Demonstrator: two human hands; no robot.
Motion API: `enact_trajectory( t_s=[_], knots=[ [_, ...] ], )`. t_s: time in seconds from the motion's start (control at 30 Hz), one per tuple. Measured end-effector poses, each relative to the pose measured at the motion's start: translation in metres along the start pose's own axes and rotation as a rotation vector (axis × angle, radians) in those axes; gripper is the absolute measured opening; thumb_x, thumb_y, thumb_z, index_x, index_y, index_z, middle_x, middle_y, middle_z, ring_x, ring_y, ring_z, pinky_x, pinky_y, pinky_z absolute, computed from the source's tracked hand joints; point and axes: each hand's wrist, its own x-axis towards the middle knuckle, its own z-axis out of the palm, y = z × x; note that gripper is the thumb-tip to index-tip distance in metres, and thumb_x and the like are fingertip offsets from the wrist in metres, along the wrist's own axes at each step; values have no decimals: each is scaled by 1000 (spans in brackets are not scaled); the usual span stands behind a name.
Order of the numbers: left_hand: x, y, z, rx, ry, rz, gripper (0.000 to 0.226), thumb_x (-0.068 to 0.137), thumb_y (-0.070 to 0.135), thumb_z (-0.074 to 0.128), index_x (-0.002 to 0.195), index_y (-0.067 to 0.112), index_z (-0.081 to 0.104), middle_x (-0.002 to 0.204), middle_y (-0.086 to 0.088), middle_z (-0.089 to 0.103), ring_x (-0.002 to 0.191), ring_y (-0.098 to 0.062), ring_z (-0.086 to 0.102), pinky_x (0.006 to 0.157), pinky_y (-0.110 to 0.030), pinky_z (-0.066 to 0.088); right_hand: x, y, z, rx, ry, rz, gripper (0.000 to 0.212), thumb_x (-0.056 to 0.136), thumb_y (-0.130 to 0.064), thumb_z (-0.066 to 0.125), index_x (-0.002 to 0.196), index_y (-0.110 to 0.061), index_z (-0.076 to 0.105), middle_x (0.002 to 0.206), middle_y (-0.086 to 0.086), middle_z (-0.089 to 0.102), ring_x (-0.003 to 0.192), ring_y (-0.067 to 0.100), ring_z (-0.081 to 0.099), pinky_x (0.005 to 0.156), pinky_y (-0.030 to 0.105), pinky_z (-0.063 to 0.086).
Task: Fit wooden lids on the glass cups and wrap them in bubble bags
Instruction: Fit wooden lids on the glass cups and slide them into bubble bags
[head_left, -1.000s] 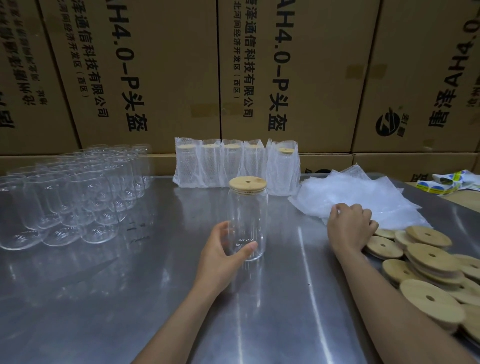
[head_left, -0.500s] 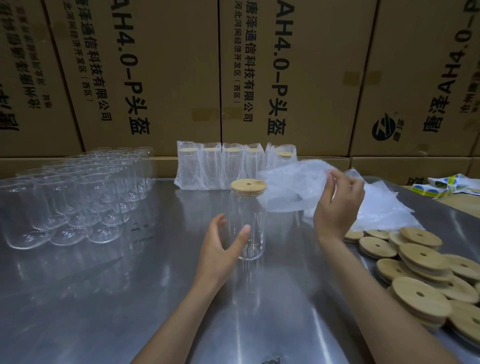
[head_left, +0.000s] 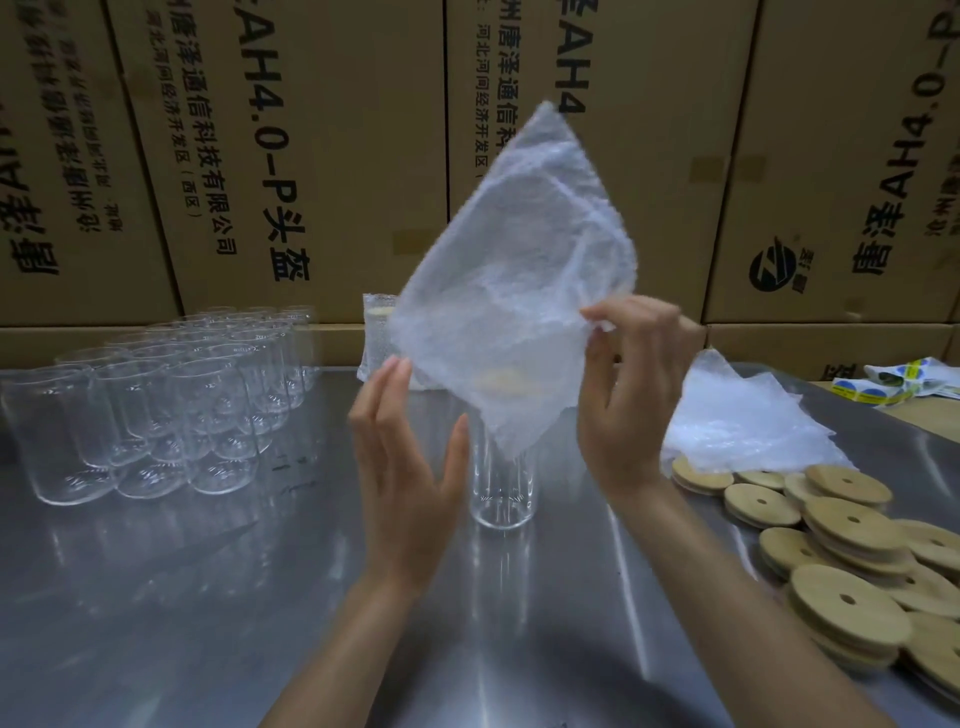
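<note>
Step in hand, judging by the layout: bagging. The glass cup (head_left: 501, 488) stands upright mid-tabletop, wooden lid (head_left: 498, 382) seen dimly through the plastic and apparently already on.

Right hand (head_left: 631, 395) is raised above and right of the cup, its grip a pinch of thumb and fingertips on the right edge of the bubble bag (head_left: 519, 291). The bag hangs tilted in the air, lower corner drooping in front of the cup top; touching or not, cannot tell.

Left hand (head_left: 405, 467) is upright just left of the cup, fingers straight and spread, holding nothing, a small gap from the glass.

Next move likely needs the left hand to find the bag mouth and spread it, then slip cup in.

Bare cups (head_left: 156, 415) crowd the left edge, loose lids (head_left: 841, 561) the right edge, spare bags (head_left: 743, 421) behind those.
</note>
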Motion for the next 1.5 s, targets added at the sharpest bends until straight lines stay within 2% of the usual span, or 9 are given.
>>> enact_trajectory(
  t_s=[0.13, 0.27, 0.5, 0.67, 0.83, 0.93, 1.1, 1.2, 1.5],
  knots=[
    [3, -6, -5, 178, 50, 60, 45, 85, 18, 64, 126, 14, 47, 125, -9, 40, 116, -28, 41, 109, -18, 18, -19, -17, 11, 74, -134, -97, 11, 102, -21, 41, 103, -20, 52, 91, 6, 68, 89, 21, 51, 87, 21, 34],
    [5, -26, -15, 401, 37, -50, 19, 85, 16, 67, 103, 22, 70, 98, -1, 63, 94, -22, 43, 80, -33, 21, -34, -19, 17, 77, -265, 4, 26, 96, -30, 53, 116, -14, 54, 103, 5, 66, 99, 16, 46, 87, 22, 38],
    [-7, -59, -28, 731, -427, -227, 14, 70, 4, 71, 70, 17, 74, 72, -6, 68, 74, -31, 53, 66, -35, 15, -60, 6, 10, -2, -728, 246, 66, 79, -57, 61, 133, -20, 49, 133, 3, 44, 118, 19, 43, 92, 20, 34],
    [-18, -69, -23, 953, -688, -342, 29, 85, 19, 58, 98, 39, 73, 104, 8, 52, 103, -19, 40, 72, -30, 10, -68, 17, 3, -3, -843, 432, 76, 74, -51, 74, 133, -45, 27, 133, -9, 41, 99, 12, 56, 69, 25, 45],
    [-19, -76, -19, 855, -879, -421, 38, 87, 10, 47, 119, 26, 61, 124, 0, 61, 112, -25, 56, 86, -33, 38, -67, 24, -5, 50, -720, 641, 74, 68, -46, 81, 118, -47, 26, 122, -16, 43, 87, 9, 59, 69, 31, 51],
    [-20, -73, -17, 665, -890, -569, 60, 90, 1, 40, 146, 19, 29, 134, -4, 55, 115, -28, 55, 82, -36, 43, -65, 34, -10, 123, -607, 885, 74, 64, -41, 86, 109, -44, 27, 120, -10, 48, 84, 10, 62, 73, 35, 54],
    [-17, -69, -19, 453, -841, -648, 44, 81, -5, 48, 119, 14, 38, 122, -4, 56, 89, -24, 49, 72, -34, 40, -57, 40, -14, 471, -416, 1366, 82, 63, -34, 88, 125, -38, 36, 132, -1, 46, 110, 20, 59, 62, 29, 57],
    [-17, -68, -19, 351, -853, -692, 40, 80, -2, 50, 114, 20, 47, 121, 2, 57, 101, -23, 55, 84, -36, 47, -48, 32, -14, 854, -326, 1650, 88, 55, -38, 84, 133, -27, 44, 126, 6, 52, 96, 26, 71, 60, 27, 57],
    [-9, -59, -19, 347, -559, -488, 9, 83, 14, 68, 85, 20, 76, 79, -7, 72, 80, -33, 67, 65, -32, 46, -52, -4, -9, 991, -624, 1461, 74, 53, -29, 87, 115, -34, 48, 98, -6, 68, 93, 28, 72, 58, 28, 56]
  ],
)
